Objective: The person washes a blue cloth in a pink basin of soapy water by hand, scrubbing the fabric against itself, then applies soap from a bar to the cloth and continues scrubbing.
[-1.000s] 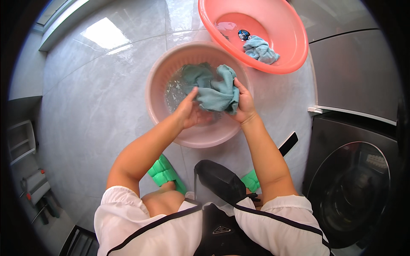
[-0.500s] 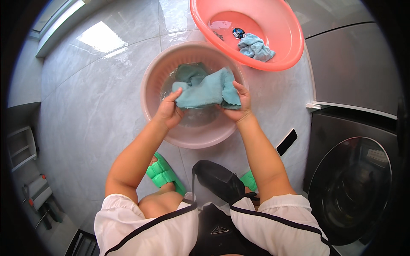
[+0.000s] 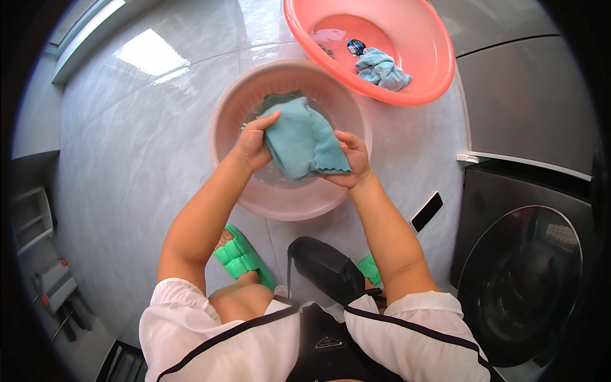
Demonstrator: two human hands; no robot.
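Note:
Between my hands a wet teal cloth point(image 3: 298, 141) with a scalloped edge is folded over above a pale pink basin point(image 3: 289, 207). My left hand point(image 3: 253, 145) grips its left side, with the thumb on top. My right hand point(image 3: 350, 159) is closed on its lower right corner, some fingers hidden beneath the fabric. Water shows in the basin around the cloth. A darker teal part point(image 3: 280, 100) lies behind it at the far side; whether it belongs to the same cloth, I cannot tell.
A coral basin point(image 3: 433, 57) at the far right overlaps the pink one's rim and holds a light blue cloth point(image 3: 383, 69). A phone point(image 3: 426, 212) lies on the tiled floor. At right stands a dark front-loading washing machine point(image 3: 522, 280). Green slippers point(image 3: 244, 254) are below the basin.
The cloth has been folded over and turned, its scalloped edge now running down toward my right hand. My left hand has shifted slightly up, my right hand slightly down and left.

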